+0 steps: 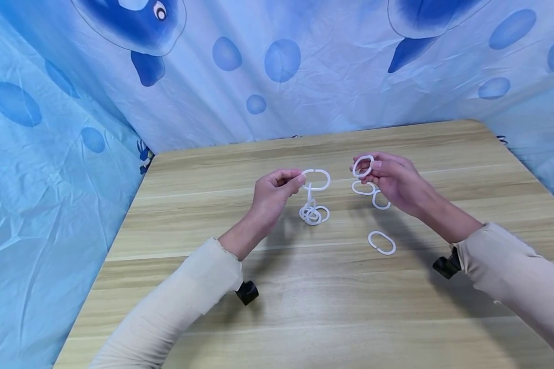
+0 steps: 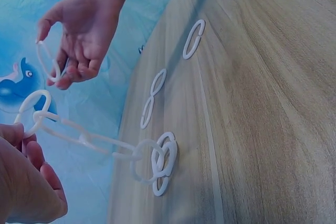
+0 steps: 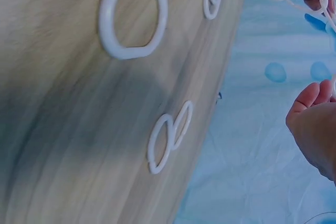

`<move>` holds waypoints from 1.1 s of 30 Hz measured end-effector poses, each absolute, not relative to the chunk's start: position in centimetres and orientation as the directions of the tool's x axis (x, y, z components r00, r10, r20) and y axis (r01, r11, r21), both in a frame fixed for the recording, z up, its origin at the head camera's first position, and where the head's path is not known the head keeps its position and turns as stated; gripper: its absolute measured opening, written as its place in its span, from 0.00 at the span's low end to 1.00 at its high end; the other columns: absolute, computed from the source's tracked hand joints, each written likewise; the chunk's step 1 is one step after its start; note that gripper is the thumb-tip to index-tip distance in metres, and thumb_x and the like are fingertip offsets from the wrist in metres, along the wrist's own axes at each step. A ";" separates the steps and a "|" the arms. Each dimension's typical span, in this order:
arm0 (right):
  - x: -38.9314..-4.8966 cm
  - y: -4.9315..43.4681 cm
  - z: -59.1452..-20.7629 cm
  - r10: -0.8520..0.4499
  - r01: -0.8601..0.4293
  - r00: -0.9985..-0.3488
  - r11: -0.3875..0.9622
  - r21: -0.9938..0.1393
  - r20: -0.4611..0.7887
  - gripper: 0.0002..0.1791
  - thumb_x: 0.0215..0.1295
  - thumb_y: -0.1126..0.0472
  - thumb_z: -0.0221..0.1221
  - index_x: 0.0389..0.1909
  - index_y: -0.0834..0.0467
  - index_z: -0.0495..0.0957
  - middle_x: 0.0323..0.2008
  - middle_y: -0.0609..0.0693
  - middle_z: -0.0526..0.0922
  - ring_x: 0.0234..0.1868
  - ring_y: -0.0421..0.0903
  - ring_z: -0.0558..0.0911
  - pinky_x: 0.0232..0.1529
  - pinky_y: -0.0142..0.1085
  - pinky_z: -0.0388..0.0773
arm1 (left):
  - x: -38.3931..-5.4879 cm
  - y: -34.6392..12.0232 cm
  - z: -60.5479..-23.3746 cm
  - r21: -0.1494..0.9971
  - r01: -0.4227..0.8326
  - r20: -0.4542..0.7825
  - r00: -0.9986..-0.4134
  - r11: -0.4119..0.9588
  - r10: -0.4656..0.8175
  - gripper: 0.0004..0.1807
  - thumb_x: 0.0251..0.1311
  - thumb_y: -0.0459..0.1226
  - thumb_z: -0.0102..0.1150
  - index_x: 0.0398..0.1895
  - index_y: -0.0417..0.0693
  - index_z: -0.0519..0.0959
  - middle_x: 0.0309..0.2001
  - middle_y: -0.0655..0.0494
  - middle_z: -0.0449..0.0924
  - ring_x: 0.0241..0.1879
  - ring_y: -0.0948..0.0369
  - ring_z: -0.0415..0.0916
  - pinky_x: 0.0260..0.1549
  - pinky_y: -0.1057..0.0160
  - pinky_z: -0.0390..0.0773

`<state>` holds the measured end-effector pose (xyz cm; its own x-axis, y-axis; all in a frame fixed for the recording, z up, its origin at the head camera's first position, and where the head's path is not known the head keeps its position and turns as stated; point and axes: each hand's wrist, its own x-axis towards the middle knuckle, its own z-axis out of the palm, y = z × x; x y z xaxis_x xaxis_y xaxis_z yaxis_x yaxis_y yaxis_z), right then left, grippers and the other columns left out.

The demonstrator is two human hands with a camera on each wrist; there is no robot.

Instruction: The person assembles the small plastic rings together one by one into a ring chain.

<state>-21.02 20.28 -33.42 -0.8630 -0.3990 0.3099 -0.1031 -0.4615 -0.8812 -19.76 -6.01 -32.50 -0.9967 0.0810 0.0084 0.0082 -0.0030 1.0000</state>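
My left hand pinches the end link of a white plastic chain between thumb and fingers. From that raised link the chain hangs down, and its lower links lie bunched on the wooden table. To the right, my right hand holds up one separate white oval link, thumb on one side and fingers on the other. A narrow split shows in the rim of the chain's top link. The two hands are apart, raised over the table; the right wrist view catches only part of the right hand.
Below the right hand, two white links lie side by side on the table, overlapping in view. Closer to me is a single split link. A blue curtain with whales stands behind the table's far edge.
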 end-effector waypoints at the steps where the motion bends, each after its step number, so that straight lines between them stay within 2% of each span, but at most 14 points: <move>1: -21.1 20.1 -33.4 -0.398 -0.105 -0.862 -0.465 -0.879 0.314 0.16 0.69 0.73 0.42 0.51 0.77 0.71 0.43 0.59 0.78 0.44 0.48 0.77 0.44 0.34 0.76 | -19.8 -6.0 -32.5 1.000 0.007 0.007 -0.997 -0.003 0.082 0.09 0.60 0.35 0.64 0.41 0.39 0.82 0.30 0.59 0.79 0.30 0.64 0.72 0.34 0.69 0.72; 5: -21.3 19.4 -33.0 -0.394 -0.118 -0.859 -0.467 -0.876 0.326 0.16 0.68 0.74 0.42 0.51 0.77 0.71 0.43 0.60 0.78 0.44 0.48 0.77 0.44 0.35 0.75 | -19.8 -5.9 -32.5 1.000 0.002 0.002 -0.996 -0.004 0.093 0.09 0.60 0.34 0.64 0.42 0.39 0.82 0.31 0.58 0.80 0.30 0.64 0.72 0.35 0.69 0.73; 12: -21.6 17.9 -32.4 -0.376 -0.132 -0.868 -0.454 -0.881 0.324 0.16 0.67 0.74 0.43 0.50 0.72 0.75 0.43 0.59 0.78 0.44 0.49 0.76 0.43 0.35 0.73 | -19.8 -5.7 -32.5 1.000 -0.008 -0.007 -0.993 -0.006 0.115 0.09 0.60 0.34 0.64 0.42 0.38 0.82 0.32 0.57 0.81 0.31 0.64 0.73 0.37 0.68 0.74; 24: -21.7 15.5 -32.3 -0.380 -0.150 -0.864 -0.429 -0.891 0.329 0.16 0.65 0.74 0.47 0.52 0.72 0.74 0.42 0.59 0.81 0.41 0.46 0.79 0.44 0.35 0.75 | -19.5 -5.2 -32.5 1.000 -0.005 -0.005 -0.991 0.004 0.136 0.09 0.60 0.34 0.64 0.40 0.38 0.82 0.29 0.58 0.79 0.30 0.65 0.73 0.36 0.68 0.74; 29: -21.6 15.0 -32.4 -0.383 -0.172 -0.867 -0.372 -0.912 0.319 0.18 0.63 0.75 0.48 0.54 0.73 0.72 0.43 0.58 0.81 0.43 0.47 0.78 0.44 0.34 0.74 | -19.4 -5.2 -32.4 1.000 -0.003 -0.007 -0.989 0.025 0.146 0.09 0.59 0.34 0.64 0.40 0.39 0.83 0.28 0.58 0.78 0.29 0.64 0.72 0.35 0.68 0.74; 33: -21.3 14.7 -32.5 -0.392 -0.180 -0.878 -0.262 -0.948 0.275 0.18 0.62 0.73 0.53 0.53 0.71 0.73 0.43 0.55 0.81 0.44 0.47 0.77 0.46 0.35 0.73 | -19.4 -5.2 -32.2 1.000 -0.002 -0.006 -0.990 0.025 0.144 0.09 0.60 0.34 0.64 0.40 0.39 0.83 0.29 0.58 0.79 0.30 0.64 0.73 0.39 0.62 0.75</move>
<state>-21.33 14.67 -32.49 -0.8778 -0.3925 0.2747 -0.1795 -0.2621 -0.9482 -19.37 -5.17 -32.22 -0.9896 0.1439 -0.0060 -0.0024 0.0253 0.9997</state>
